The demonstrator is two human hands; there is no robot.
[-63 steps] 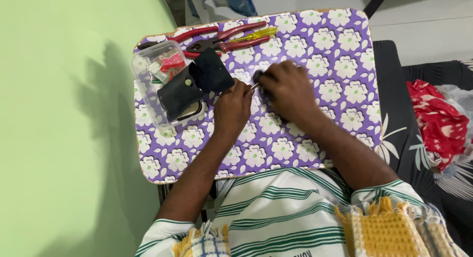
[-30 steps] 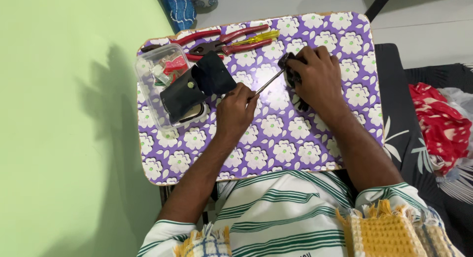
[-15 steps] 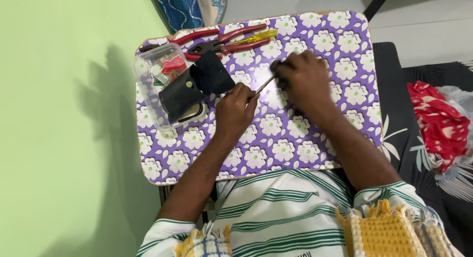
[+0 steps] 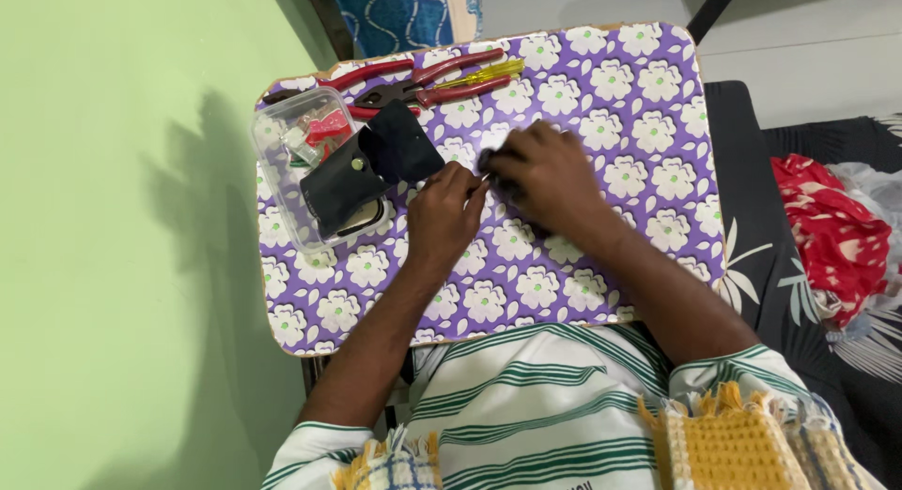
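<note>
Resting side by side near the middle of the purple flowered tray [image 4: 601, 86], the left hand [image 4: 446, 217] is curled shut with its fingertips meeting the right hand [image 4: 545, 180], which closes over a small dark object [image 4: 489, 159] that is mostly hidden. At ten o'clock from the hands a black pouch [image 4: 371, 171] lies across a clear plastic box [image 4: 282, 185]. At twelve o'clock lie red-handled pliers [image 4: 423, 88] and a yellow-handled screwdriver [image 4: 484, 72].

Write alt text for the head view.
A person's left hand and right hand meet over a small dark object on a purple floral board. Beside them sit a black pouch, clear plastic box and red-handled pliers.
</note>
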